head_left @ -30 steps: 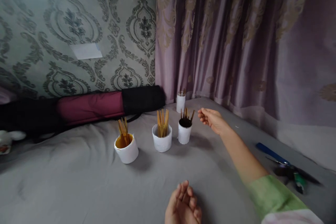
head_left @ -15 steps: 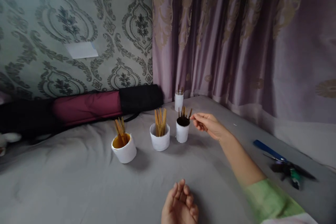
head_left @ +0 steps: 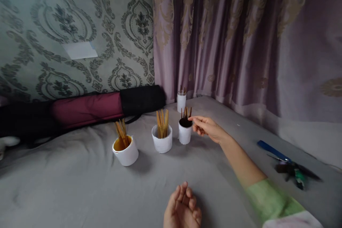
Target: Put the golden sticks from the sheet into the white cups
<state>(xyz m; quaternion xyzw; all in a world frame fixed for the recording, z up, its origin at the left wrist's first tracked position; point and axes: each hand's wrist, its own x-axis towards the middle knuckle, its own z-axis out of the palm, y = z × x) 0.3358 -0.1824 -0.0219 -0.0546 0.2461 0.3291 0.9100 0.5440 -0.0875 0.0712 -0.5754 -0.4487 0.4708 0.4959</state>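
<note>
My right hand (head_left: 207, 127) is over the right rim of a narrow white cup (head_left: 184, 136). Its thumb and forefinger close on a thin brown stick (head_left: 190, 111) standing in that cup, beside several other dark sticks. The fingertips hide part of the stick. My left hand (head_left: 183, 208) rests palm up near the bottom edge, fingers loosely curled and apart, holding nothing. A wider white cup (head_left: 162, 145) with several yellowish sticks (head_left: 162, 124) stands just left of the narrow one. Farther left, another white cup (head_left: 126, 156), yellow inside, holds several leaning sticks (head_left: 122, 133).
Behind the narrow cup stands a white jar (head_left: 181, 102) with sticks. A blue-handled tool (head_left: 274, 150) and a dark and green bundle (head_left: 298, 178) lie at right on the grey sheet (head_left: 88, 192). A long black and maroon bag (head_left: 87, 109) lies along the wall.
My right hand has moved slightly left over the cup's rim, and the stick at its fingertips now stands more upright. My left hand stays in place.
</note>
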